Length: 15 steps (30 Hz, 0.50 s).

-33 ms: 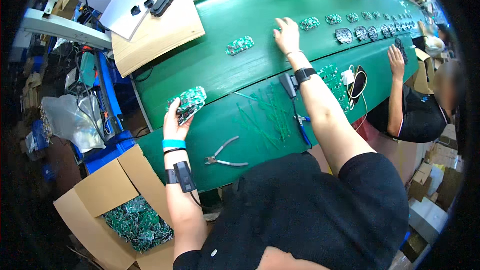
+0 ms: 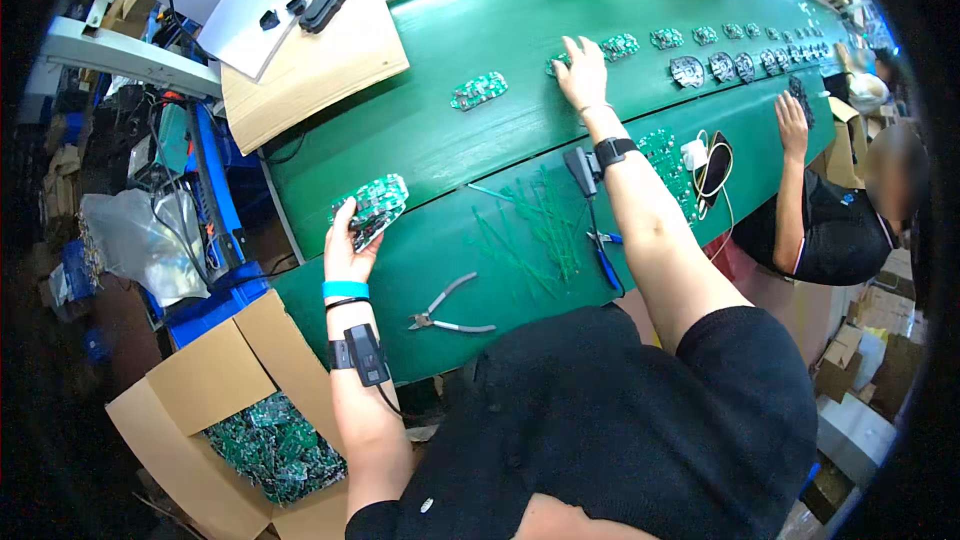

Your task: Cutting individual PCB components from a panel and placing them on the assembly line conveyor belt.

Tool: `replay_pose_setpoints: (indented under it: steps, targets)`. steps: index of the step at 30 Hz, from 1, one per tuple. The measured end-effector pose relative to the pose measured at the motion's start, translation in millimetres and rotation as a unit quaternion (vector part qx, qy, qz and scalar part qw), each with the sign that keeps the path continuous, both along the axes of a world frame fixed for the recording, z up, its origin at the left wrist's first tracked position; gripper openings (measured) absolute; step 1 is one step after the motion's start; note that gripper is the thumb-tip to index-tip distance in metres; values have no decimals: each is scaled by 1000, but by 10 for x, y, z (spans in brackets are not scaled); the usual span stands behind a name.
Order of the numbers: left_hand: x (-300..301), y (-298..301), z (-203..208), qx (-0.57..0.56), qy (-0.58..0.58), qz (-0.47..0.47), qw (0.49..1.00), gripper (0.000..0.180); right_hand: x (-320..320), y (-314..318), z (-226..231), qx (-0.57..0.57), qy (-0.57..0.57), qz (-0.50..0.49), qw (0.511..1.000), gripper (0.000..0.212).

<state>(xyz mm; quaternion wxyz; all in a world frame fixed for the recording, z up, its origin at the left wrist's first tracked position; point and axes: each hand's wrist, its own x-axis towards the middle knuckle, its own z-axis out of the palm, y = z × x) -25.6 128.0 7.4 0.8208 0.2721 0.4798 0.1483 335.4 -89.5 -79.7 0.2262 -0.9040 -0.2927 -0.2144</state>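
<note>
Green circuit boards (image 2: 378,202), seemingly stacked, are gripped in my left hand (image 2: 350,245) at the left of the bench, thumb on the near side. My right hand (image 2: 583,75) reaches to the far strip of the green bench, its fingers apart over a circuit board (image 2: 557,64) that is partly hidden under them. Another board (image 2: 480,91) lies alone to its left, and a further board (image 2: 619,47) sits just right of the fingers.
Grey-handled cutters (image 2: 440,315), green plastic strips (image 2: 540,230) and blue-handled pliers (image 2: 606,265) lie on the near bench. A carton (image 2: 210,370) of green boards stands lower left. At right, a co-worker's hand (image 2: 792,120) rests near black parts.
My right hand has shifted slightly to the right, so more of the board beside its thumb shows. My left hand and its boards have drifted slightly left.
</note>
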Motion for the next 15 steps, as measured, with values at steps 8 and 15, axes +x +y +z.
replay_pose_setpoints:
  steps: [8,15]
  targets:
    - [11,20,-119,-24,1,0,1000,24,-241,195,-194,-57,14,-54,997,33]
    - [43,92,-183,-30,-22,6,999,23,679,-663,-324,-121,95,-188,970,42]
